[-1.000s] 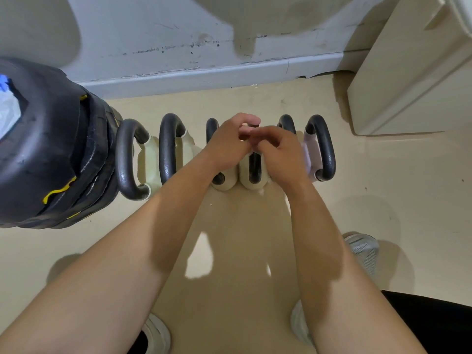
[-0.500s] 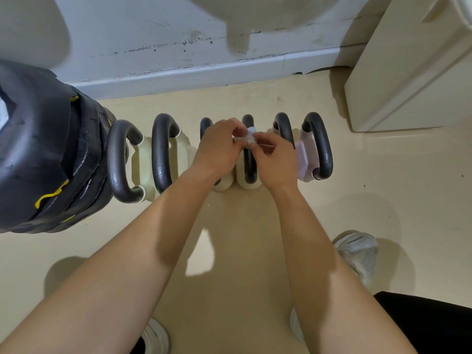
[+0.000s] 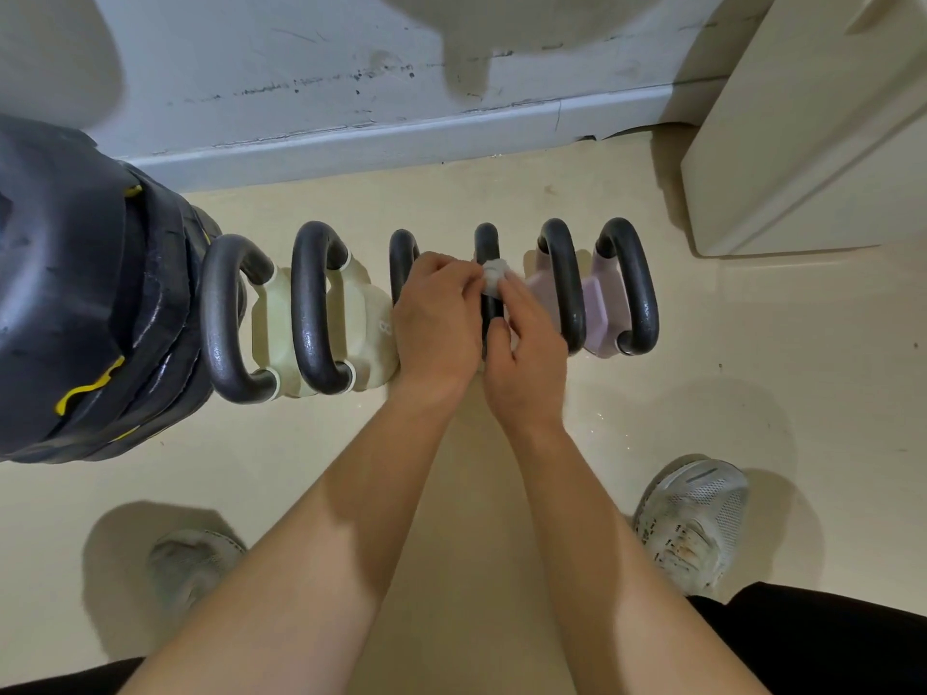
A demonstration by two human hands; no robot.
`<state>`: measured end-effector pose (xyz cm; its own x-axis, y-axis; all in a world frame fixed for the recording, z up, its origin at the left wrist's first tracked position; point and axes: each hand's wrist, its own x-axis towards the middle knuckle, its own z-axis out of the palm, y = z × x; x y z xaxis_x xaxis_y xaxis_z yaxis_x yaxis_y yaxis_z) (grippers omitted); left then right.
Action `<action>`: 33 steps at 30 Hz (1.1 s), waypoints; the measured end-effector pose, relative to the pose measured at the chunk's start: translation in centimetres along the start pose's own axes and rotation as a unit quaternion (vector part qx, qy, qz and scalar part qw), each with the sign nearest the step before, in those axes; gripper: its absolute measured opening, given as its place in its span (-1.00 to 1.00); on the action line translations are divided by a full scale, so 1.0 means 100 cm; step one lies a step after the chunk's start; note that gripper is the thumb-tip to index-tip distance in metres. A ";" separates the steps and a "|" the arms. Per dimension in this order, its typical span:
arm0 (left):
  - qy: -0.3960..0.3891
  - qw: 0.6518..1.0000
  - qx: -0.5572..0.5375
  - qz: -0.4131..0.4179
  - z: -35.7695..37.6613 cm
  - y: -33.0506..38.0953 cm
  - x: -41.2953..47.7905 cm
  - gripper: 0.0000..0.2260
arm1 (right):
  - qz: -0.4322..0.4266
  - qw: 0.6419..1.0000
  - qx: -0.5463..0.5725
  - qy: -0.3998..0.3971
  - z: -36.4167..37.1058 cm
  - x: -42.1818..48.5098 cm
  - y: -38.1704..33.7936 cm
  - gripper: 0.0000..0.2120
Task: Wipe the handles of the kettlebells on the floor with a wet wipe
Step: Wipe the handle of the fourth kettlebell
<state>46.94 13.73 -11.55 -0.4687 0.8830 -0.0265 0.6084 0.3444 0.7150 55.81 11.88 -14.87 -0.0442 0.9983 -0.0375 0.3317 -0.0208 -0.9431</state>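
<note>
Several kettlebells stand in a row on the beige floor, each with a dark grey handle. Two cream ones [image 3: 368, 323] are on the left, two pale ones sit behind my hands, and two lilac ones [image 3: 597, 313] are on the right. A small bunched white wet wipe [image 3: 494, 275] sits over the fourth handle [image 3: 485, 243]. My left hand [image 3: 435, 326] and my right hand [image 3: 526, 343] meet at the wipe, and both pinch it with their fingertips. My hands hide the bodies of the two middle kettlebells.
A stack of black weight plates with yellow marks [image 3: 75, 293] fills the left side. A grey skirting board [image 3: 401, 143] runs along the wall behind. A cream cabinet [image 3: 812, 143] stands at the right. My two grey shoes [image 3: 694, 519] [image 3: 188, 569] are on the floor below.
Both hands have dropped a little toward the fourth handle while working the wipe between the fingertips. The view has tilted down, bringing both shoes into sight.
</note>
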 end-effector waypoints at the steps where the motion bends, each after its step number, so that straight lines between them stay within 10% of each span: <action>1: -0.002 1.000 -0.022 0.000 0.001 0.000 -0.002 -0.84 | -0.004 1.000 0.003 -0.022 0.000 -0.003 0.002 -0.52; 11: -0.006 0.995 -0.036 0.089 -0.001 -0.011 -0.019 -0.74 | -0.022 0.997 0.030 -0.074 -0.005 -0.004 0.007 -0.51; 19: -0.225 0.887 -0.368 -0.164 0.005 -0.001 0.013 -0.61 | 0.059 0.986 0.093 -0.127 0.005 0.044 -0.004 -0.64; 25: -0.209 0.899 -0.328 -0.202 0.016 0.006 0.057 -0.35 | 0.232 0.942 0.187 -0.156 0.000 0.085 -0.014 -0.24; 33: -0.191 0.854 -0.384 -0.295 0.022 0.000 0.074 -0.16 | 0.296 0.926 0.198 -0.125 0.003 0.091 -0.019 -0.27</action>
<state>44.87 20.93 -13.28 -0.2155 0.7175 -0.6623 -0.3295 0.5851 0.7410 54.52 21.02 -13.48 -0.1983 0.7631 -0.6152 -0.0020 -0.6279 -0.7783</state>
